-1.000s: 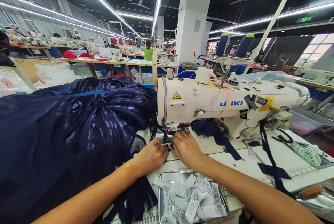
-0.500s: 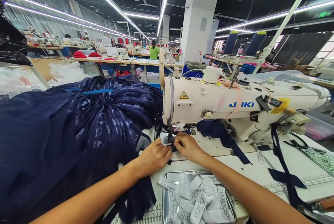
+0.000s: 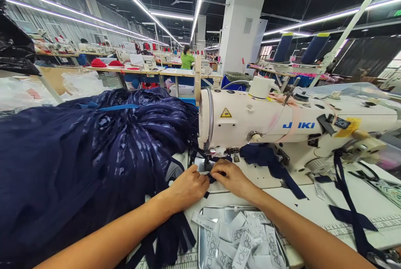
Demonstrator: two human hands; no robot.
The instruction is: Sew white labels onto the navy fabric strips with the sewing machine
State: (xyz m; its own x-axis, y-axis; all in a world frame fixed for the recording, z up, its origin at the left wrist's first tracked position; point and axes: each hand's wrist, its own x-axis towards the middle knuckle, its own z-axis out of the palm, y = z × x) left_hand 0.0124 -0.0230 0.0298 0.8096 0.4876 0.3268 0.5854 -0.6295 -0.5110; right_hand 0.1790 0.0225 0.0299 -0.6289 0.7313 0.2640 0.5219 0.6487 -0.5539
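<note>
Left hand point(image 3: 189, 186) and right hand point(image 3: 230, 178) | both pinch navy strip point(image 3: 210, 177) under needle point(image 3: 207, 161), fingers curled | sewing machine point(image 3: 282, 125) mid-worktop point(image 3: 313, 208) | label tray point(image 3: 241, 239) at near edge

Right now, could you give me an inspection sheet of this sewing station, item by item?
Surface: white machine table, with a printed ruler along its near edge.
Job's things: navy strip pinched under the needle of the white sewing machine; metal tray of white woven labels in front.
Clutter: big heap of navy lace fabric at left; loose navy tapes at right.
Grippers: left hand and right hand meet at the presser foot, fingers bent on the strip.
Cables: nothing seen.
Surroundings: two navy thread cones behind the machine, white pillar, rows of work tables, a person in green far off.
</note>
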